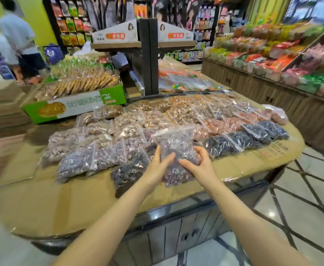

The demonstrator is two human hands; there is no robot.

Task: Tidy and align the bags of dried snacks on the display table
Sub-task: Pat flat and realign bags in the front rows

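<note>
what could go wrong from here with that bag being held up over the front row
1. The bag of purplish snacks is pinched by the left hand and right hand low down, so its zip top could flop and the bag could slip.
2. The dark bag beside it lies close to the table edge; a nudge might push it off.
3. Setting the held bag down crooked could disturb the row of dark bags.

bags (178,120) in rows on table (61,200) | box (74,104) behind-left | post (150,56) behind
</note>
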